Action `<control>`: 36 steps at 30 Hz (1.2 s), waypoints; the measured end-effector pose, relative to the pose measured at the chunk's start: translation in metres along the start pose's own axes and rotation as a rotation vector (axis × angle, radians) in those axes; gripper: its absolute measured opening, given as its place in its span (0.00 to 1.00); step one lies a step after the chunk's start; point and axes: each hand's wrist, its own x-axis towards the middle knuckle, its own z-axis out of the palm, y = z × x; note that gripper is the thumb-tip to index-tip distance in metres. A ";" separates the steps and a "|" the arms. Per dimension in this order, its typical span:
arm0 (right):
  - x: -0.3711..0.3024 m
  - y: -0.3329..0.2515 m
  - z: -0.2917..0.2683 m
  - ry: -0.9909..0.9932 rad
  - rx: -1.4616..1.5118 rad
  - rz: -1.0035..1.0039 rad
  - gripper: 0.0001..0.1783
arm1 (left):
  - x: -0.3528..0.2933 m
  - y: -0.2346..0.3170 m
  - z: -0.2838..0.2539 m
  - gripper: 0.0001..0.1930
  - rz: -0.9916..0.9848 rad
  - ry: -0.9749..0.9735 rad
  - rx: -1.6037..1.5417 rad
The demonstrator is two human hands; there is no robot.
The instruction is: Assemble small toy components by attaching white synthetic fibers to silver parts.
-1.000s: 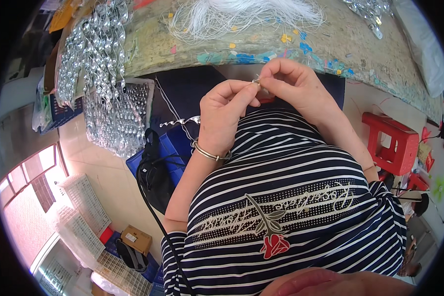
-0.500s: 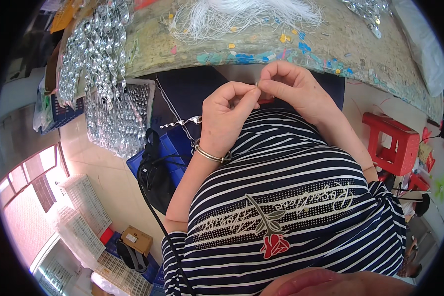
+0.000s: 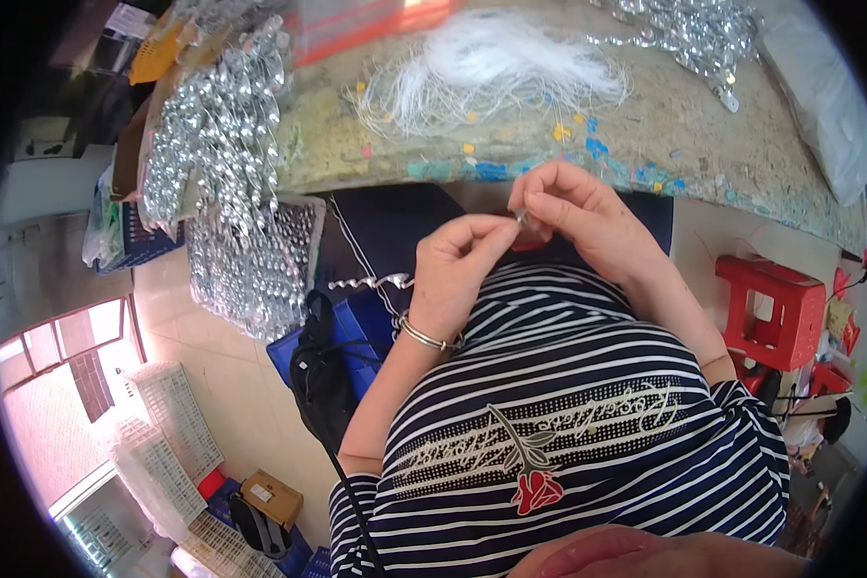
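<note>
In front of my striped shirt, just short of the table edge, my hands meet fingertip to fingertip. My left hand (image 3: pixel 460 268) is closed in a pinch, and a silver twisted strip (image 3: pixel 371 282) sticks out to the left from behind it. A metal bangle sits on that wrist. My right hand (image 3: pixel 592 217) pinches with thumb and index finger where the fingertips meet. Something small and shiny shows there, too small to make out. On the table beyond lies a loose bundle of white strings (image 3: pixel 511 72).
Silver twisted strips (image 3: pixel 226 135) hang over the table's left side, above a bag packed with more (image 3: pixel 250 270). Another silver pile (image 3: pixel 698 34) lies at the far right beside white plastic (image 3: pixel 824 106). A red stool (image 3: pixel 766 313) stands right. White crates (image 3: pixel 169 424) stand on the floor left.
The view has shifted, so table and hands appear lower. My right fingertips have rolled around the joined point, and a small shiny piece shows there now.
</note>
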 end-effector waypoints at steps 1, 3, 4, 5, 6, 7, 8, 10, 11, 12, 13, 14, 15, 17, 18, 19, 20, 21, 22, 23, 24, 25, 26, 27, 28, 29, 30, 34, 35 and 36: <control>0.001 -0.002 0.001 -0.009 -0.008 -0.020 0.04 | 0.001 -0.002 -0.002 0.06 -0.007 0.009 0.000; 0.001 -0.002 0.001 -0.022 0.117 0.026 0.05 | 0.001 -0.002 -0.002 0.05 -0.025 0.001 -0.002; 0.002 -0.003 0.000 -0.040 0.124 0.028 0.06 | 0.001 0.004 -0.001 0.05 -0.031 -0.020 0.011; 0.003 -0.007 -0.001 -0.053 0.118 0.014 0.06 | 0.000 0.001 -0.005 0.04 -0.062 -0.033 0.048; 0.004 -0.011 -0.004 -0.010 0.085 -0.020 0.06 | -0.001 0.001 -0.007 0.04 -0.057 -0.048 0.081; 0.004 -0.016 -0.007 0.032 0.054 -0.054 0.06 | -0.002 0.002 -0.009 0.04 -0.052 -0.061 0.114; 0.004 -0.025 -0.015 0.127 0.003 -0.133 0.05 | -0.002 0.004 -0.010 0.04 -0.048 -0.058 0.144; 0.002 -0.052 -0.038 0.241 -0.074 -0.269 0.03 | -0.006 0.007 -0.015 0.04 -0.049 -0.071 0.120; -0.003 -0.062 -0.050 0.252 0.002 -0.329 0.03 | -0.006 0.009 -0.016 0.04 -0.052 -0.087 0.110; -0.004 -0.067 -0.060 0.257 0.080 -0.380 0.03 | -0.005 0.011 -0.016 0.04 -0.051 -0.104 0.128; -0.004 -0.070 -0.063 0.241 0.077 -0.388 0.03 | -0.006 0.020 -0.015 0.05 -0.105 -0.122 0.209; -0.008 -0.068 -0.061 0.262 0.057 -0.364 0.02 | -0.006 0.016 -0.017 0.05 -0.108 -0.162 0.210; -0.010 -0.067 -0.058 0.282 0.037 -0.340 0.02 | -0.006 0.011 -0.018 0.06 -0.112 -0.202 0.212; -0.011 -0.065 -0.052 0.254 0.060 -0.337 0.02 | -0.008 0.011 -0.015 0.08 -0.074 -0.277 0.194; -0.011 -0.064 -0.049 0.248 0.085 -0.334 0.02 | -0.007 0.009 -0.016 0.10 -0.063 -0.308 0.235; -0.010 -0.064 -0.048 0.242 0.111 -0.331 0.02 | -0.007 0.007 -0.017 0.12 -0.054 -0.339 0.275; -0.010 -0.067 -0.049 0.234 0.124 -0.351 0.02 | -0.008 0.003 -0.018 0.12 -0.054 -0.328 0.276; -0.009 -0.070 -0.049 0.224 0.126 -0.347 0.02 | -0.011 -0.002 -0.021 0.14 -0.025 -0.307 0.194; -0.008 -0.073 -0.049 0.231 0.121 -0.369 0.02 | -0.014 -0.009 -0.024 0.16 0.004 -0.284 0.113; -0.008 -0.078 -0.051 0.247 0.113 -0.400 0.03 | -0.015 -0.012 -0.031 0.16 0.008 -0.285 0.114; -0.007 -0.080 -0.057 0.231 0.115 -0.416 0.03 | -0.017 -0.016 -0.042 0.18 0.016 -0.272 0.333; -0.007 -0.083 -0.061 0.222 0.114 -0.414 0.03 | -0.019 -0.023 -0.051 0.19 0.022 -0.255 0.551; -0.008 -0.086 -0.064 0.260 0.105 -0.437 0.03 | -0.022 -0.027 -0.054 0.18 0.070 -0.199 0.458; -0.008 -0.088 -0.068 0.297 0.096 -0.459 0.02 | -0.025 -0.029 -0.060 0.18 0.071 -0.191 0.455; -0.008 -0.090 -0.073 0.278 0.118 -0.467 0.02 | -0.028 -0.028 -0.068 0.16 0.058 -0.177 0.548; -0.008 -0.091 -0.078 0.273 0.117 -0.460 0.02 | -0.032 -0.026 -0.075 0.15 0.041 -0.164 0.641; -0.007 -0.091 -0.082 0.282 0.097 -0.466 0.02 | -0.034 -0.031 -0.083 0.12 0.051 -0.142 0.632; 0.004 -0.081 -0.081 0.288 0.011 -0.404 0.04 | -0.045 -0.023 -0.102 0.09 0.110 -0.003 0.492; 0.007 -0.076 -0.076 0.316 -0.026 -0.358 0.04 | -0.043 -0.016 -0.109 0.08 0.220 0.029 0.595; 0.010 -0.071 -0.072 0.316 -0.028 -0.352 0.04 | -0.039 -0.014 -0.116 0.09 0.295 0.121 0.651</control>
